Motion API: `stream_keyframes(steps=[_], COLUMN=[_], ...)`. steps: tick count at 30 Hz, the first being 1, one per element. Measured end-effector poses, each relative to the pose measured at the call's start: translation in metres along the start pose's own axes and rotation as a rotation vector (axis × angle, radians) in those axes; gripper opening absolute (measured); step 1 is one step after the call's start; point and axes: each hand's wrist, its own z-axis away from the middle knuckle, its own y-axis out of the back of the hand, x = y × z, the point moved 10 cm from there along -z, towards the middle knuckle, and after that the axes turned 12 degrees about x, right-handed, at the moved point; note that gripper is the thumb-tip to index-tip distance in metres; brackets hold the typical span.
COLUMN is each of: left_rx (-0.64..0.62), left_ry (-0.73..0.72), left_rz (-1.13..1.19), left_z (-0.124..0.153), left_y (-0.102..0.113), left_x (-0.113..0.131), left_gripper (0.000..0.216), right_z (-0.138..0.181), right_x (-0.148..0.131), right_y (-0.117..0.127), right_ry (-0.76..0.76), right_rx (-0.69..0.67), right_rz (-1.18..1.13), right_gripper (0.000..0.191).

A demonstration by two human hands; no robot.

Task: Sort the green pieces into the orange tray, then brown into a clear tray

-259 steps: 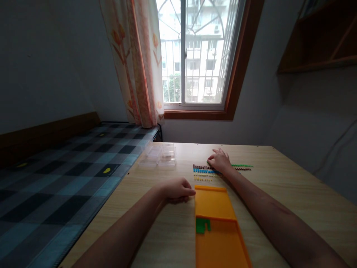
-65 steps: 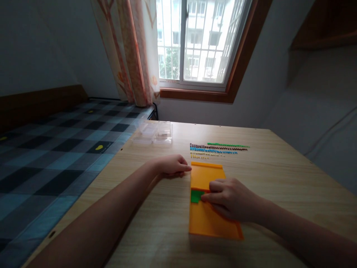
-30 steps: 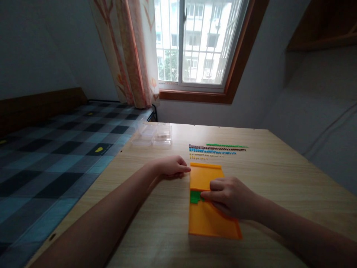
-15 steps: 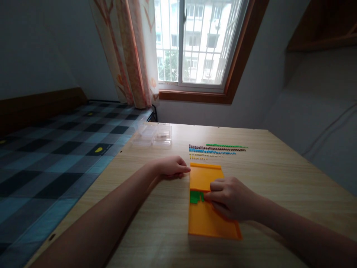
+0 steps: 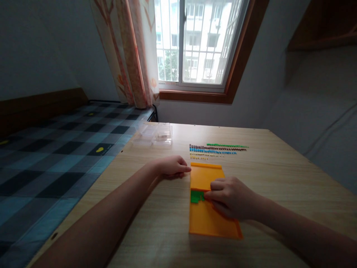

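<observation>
An orange tray [image 5: 206,223] with raised edges and a crossbar lies on the table in front of me. Small green strips [image 5: 196,196] sit side by side against its left wall, just below the crossbar. Over the tray's right half is my right hand [image 5: 230,197], closed, its fingertips at the rightmost green strip; whatever lies between the fingers is hidden. My left hand [image 5: 174,166] rests on the table at the tray's upper left corner. Its fingers are curled in, and the foremost tip touches the tray's edge.
Beyond the tray, rows of tiny green, brown, blue and yellow pieces [image 5: 213,151] are lined up. Clear plastic boxes [image 5: 153,134] stand at the wooden table's [image 5: 279,175] back left. A bed with a checked sheet [image 5: 69,160] adjoins the left side.
The gap between the green strips has narrowed; the right-hand strip has shifted left to the others. My right fingertips have moved very slightly, and my left hand stays in place.
</observation>
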Motion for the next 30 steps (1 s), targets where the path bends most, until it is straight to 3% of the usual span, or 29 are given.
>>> stream_keyframes(steps=[5,9,13,17,24,30], left_rx=[-0.017,-0.025,-0.006,0.015,0.027,0.042], left_ry=[-0.004,-0.003,0.008,0.005,0.008,-0.026], left_rz=[-0.020,0.010,0.017,0.001,-0.009,-0.035], left_z=[-0.002,-0.003,-0.003,-0.003,-0.004,-0.004], left_y=[0.000,0.000,0.001,0.005,0.007,0.007], left_x=[-0.003,-0.005,-0.007,-0.007,-0.007,-0.007], left_gripper=[0.059,0.060,0.062,0.064,0.065,0.065], right_z=[-0.002,0.004,0.015,0.027,0.040,0.043], right_x=[-0.002,0.008,0.044,0.088,0.132,0.153], right_y=[0.013,0.041,0.062,0.065,0.051,0.041], right_ry=[0.044,0.083,-0.009,-0.193,-0.472,-0.554], right_rx=[0.128,0.398,0.640,0.797,0.867,0.854], right_rz=[0.008,0.035,0.066,0.085,0.110,0.110], right_gripper=[0.023,0.022,0.020,0.022,0.027,0.030])
